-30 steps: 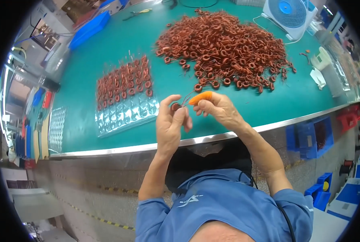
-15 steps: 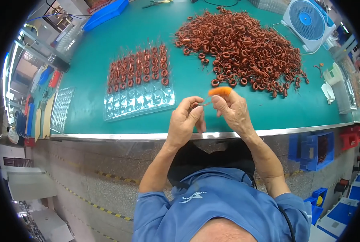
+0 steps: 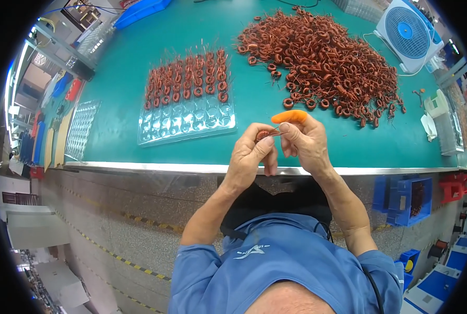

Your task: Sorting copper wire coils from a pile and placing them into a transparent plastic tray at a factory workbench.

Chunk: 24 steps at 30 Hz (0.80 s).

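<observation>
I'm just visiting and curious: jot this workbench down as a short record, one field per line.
Left hand: left hand pinching a copper-wound ring
Right hand: right hand at its wire leads, orange cover on one finger
Tray: transparent tray, its far rows holding similar rings
Pile: loose pile of rings, right of the tray
Fan: white-and-blue fan, beyond the pile's right side
Surface: green tabletop

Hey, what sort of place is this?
Probably a factory workshop: a big heap of reddish wound rings and a clear tray partly filled with them lie on a green worktable, and striped lines mark the floor.
</observation>
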### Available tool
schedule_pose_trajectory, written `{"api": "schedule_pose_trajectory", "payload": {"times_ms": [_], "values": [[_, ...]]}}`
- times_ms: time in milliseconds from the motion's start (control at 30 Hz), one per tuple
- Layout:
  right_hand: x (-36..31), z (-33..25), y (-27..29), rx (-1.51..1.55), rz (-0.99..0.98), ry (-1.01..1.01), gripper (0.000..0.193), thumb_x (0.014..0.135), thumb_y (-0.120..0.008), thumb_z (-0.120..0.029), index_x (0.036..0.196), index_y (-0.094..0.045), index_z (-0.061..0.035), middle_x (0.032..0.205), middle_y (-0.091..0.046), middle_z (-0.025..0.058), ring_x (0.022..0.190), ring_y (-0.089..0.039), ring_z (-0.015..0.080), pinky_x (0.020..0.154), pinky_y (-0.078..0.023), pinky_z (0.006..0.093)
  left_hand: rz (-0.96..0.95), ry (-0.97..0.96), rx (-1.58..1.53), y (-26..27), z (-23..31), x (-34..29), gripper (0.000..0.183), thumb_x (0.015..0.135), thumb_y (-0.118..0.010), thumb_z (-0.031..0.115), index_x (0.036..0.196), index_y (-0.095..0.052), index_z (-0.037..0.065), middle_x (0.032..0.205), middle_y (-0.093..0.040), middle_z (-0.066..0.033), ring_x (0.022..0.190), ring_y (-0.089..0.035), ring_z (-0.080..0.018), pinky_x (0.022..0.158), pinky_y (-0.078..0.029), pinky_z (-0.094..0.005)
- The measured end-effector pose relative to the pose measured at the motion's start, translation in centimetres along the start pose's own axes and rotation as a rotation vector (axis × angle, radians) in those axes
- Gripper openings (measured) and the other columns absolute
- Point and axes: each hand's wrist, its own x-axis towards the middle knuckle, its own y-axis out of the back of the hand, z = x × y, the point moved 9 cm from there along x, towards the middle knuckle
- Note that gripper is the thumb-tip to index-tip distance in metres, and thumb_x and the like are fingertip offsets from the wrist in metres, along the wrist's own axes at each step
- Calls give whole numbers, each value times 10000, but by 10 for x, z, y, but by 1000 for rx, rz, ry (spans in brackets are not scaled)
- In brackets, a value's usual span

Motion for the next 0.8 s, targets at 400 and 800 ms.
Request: {"api": "schedule_pose_trajectory", "payload": {"times_ms": [400,800], "values": [[-13,-8,7,73,-75,123,346,937,-621,-104,1260,-540,-9,812,-615,33,674,-601,93,575,-496,220,58,38,-178,-9,-10,-5,239,1007,-469,225,1114,-487,12,649,-501,-71,513,-560,-180,441,-441,-261],[-10,7,31,40,206,109,346,983,-568,-313,1006,-639,25,717,-617,38,600,-595,99,530,-462,204,121,-77,142,3,-1,5,254,995,-509,185,1151,-527,-15,730,-603,-102,608,-604,-167,524,-481,-250]]}}
